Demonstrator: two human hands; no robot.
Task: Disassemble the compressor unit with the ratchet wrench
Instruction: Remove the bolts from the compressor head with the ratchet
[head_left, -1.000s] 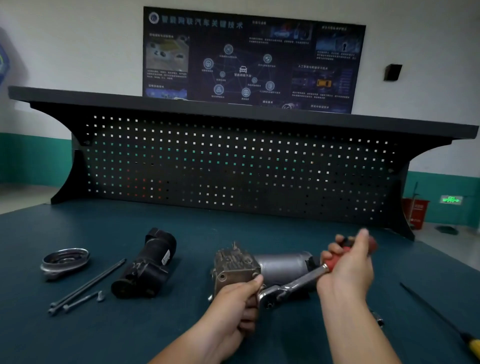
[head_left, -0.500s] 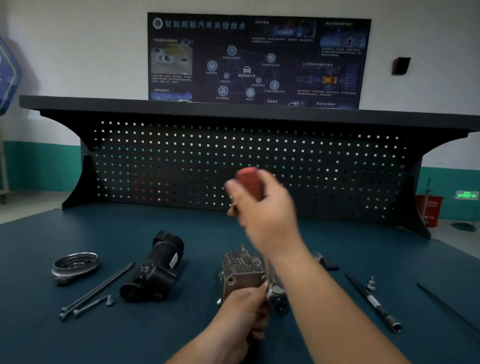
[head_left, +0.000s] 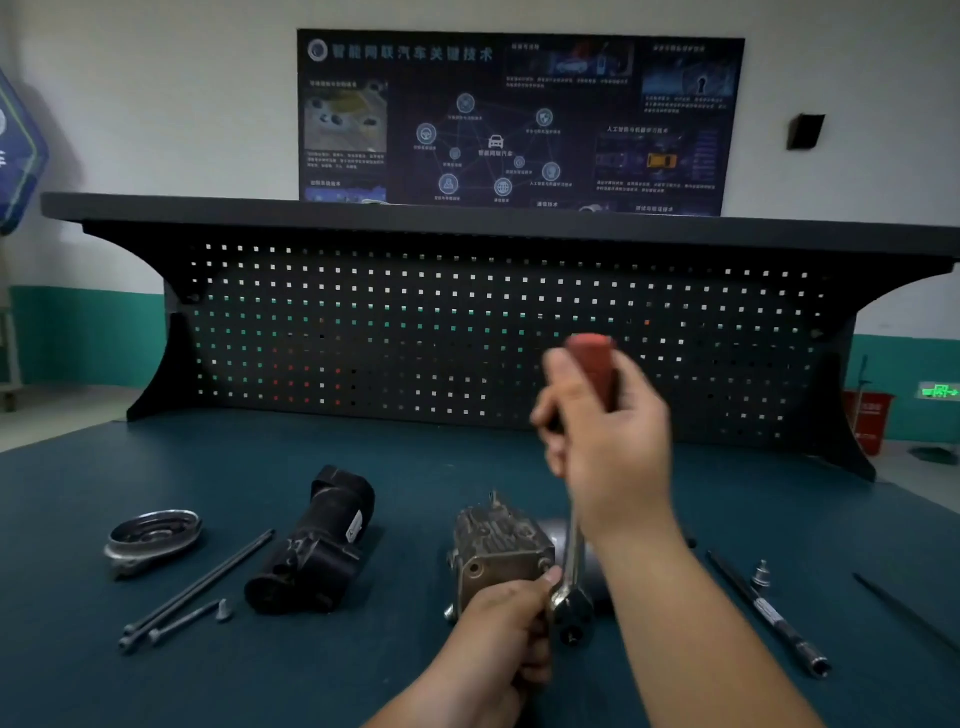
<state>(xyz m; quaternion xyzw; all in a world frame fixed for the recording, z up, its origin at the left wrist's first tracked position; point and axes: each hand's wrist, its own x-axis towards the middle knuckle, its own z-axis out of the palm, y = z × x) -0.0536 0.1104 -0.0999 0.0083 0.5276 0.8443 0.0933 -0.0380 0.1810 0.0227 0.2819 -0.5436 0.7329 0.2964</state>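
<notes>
The compressor unit (head_left: 501, 545) lies on its side near the front middle of the dark green tabletop (head_left: 104, 675), its ribbed metal head end toward the left and the smooth silver body running off to the right behind the right forearm. The left hand (head_left: 506, 618) is clamped round the near lower corner of the head end, bracing it. The right hand (head_left: 605, 441) is wrapped tight round the red handle of the ratchet wrench (head_left: 574, 551), which stands almost upright, its head down low just right of the left hand's knuckles; whether a socket is seated on a bolt there cannot be told, since the fingers hide that spot.

Off to the left lie parts that look already removed: a black motor housing (head_left: 311, 545), a round metal cover (head_left: 153, 535) and two long bolts (head_left: 197, 587) with a shorter one beside them. To the right an extension bar (head_left: 769, 613) and a small loose socket (head_left: 761, 574) rest on the tabletop.

With the handle this high, the pull acts far above the fastener, so a sideways lean would likely tip the drive off the bolt head and round it. A sudden slip would throw the wrench head into the left knuckles touching it. If the left hand's hold loosens, the body could roll on its curved side and waste the stroke
</notes>
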